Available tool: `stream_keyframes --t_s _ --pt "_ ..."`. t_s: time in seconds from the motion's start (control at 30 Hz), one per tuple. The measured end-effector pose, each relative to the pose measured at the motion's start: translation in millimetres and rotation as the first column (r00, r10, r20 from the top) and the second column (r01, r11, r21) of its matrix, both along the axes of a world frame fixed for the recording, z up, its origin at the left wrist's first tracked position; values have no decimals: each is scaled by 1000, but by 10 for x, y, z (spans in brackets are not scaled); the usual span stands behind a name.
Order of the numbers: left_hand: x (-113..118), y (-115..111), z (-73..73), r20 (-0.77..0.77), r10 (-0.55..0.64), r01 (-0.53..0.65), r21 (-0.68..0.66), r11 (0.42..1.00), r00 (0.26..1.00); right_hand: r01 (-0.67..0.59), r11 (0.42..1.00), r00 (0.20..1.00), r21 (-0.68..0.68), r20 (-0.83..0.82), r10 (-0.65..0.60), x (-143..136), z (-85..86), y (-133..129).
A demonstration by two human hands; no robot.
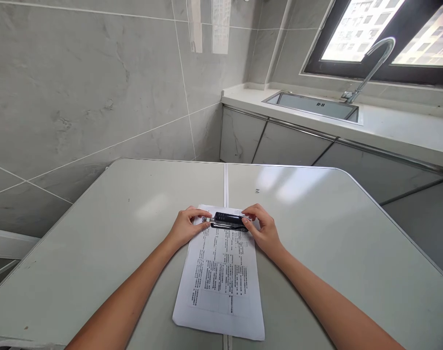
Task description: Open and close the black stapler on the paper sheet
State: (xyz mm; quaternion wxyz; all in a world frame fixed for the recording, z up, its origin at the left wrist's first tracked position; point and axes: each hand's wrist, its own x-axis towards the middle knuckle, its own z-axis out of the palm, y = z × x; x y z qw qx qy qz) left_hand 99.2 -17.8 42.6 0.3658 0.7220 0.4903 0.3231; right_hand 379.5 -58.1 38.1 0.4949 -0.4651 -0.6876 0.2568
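A black stapler (229, 218) lies crosswise over the far end of a stack of printed paper sheets (225, 272). My left hand (188, 224) pinches its left end, where a bright metal part shows between thumb and fingers. At the other end, the thumb and fingers of my right hand (262, 226) close around the black body. Both hands rest low over the table, one on either side of the sheets' far edge. My fingertips partly hide the two ends of the stapler.
The pale folding table (316, 253) has a seam down its middle. Beyond the sheets lie small metal pieces (257, 190), perhaps staples. Behind the table stands a counter (396, 133) with a sink (316, 106) and a curved faucet (374, 68). A grey tiled wall (79, 87) rises at the left.
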Motion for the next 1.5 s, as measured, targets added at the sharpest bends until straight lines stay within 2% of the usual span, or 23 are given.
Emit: stream_keyframes --t_s 0.17,0.37,0.53,0.67,0.8,0.9,1.07,1.2,1.27,1.33,1.37,1.43,1.5 --pt "-70 27 -14 12 -113 111 100 989 994 -138 990 982 27 131 133 -44 -46 -2" --pt "-231 101 -24 -14 -169 168 184 968 986 -110 994 982 -6 151 110 -49 -47 -16" --pt "-237 95 -21 -59 -120 130 228 965 991 -104 994 983 -13 150 105 -34 -32 -20" --pt "-242 83 -3 -136 -141 171 248 954 981 -122 992 983 -36 136 126 -33 -56 -9" --pt "-176 34 49 -103 -77 97 205 974 992 -169 984 980 -65 92 174 -45 -78 7" --pt "-51 -50 123 -41 -56 63 193 979 998 -201 979 979 -39 18 201 -50 -28 -6" --pt "95 -180 217 -43 -134 140 311 940 990 -295 955 955 15 -6 295 -88 122 -109" --pt "89 -192 189 -89 -185 204 340 918 979 -327 944 945 44 40 326 -142 187 -182" --pt "87 -190 168 -117 -171 200 321 926 978 -293 955 954 44 79 289 -114 230 -184" --pt "97 -200 166 -132 -136 172 324 930 982 -178 984 979 -1 102 178 -1 290 -157" --pt "105 -210 173 -152 -165 208 329 921 974 -101 994 988 -31 113 104 93 320 -135" --pt "117 -233 190 -238 -332 397 324 858 913 45 996 988 -82 148 -32 344 362 -87" --pt "124 -249 194 -342 -506 599 274 752 792 130 986 974 -106 199 -107 640 365 -56"
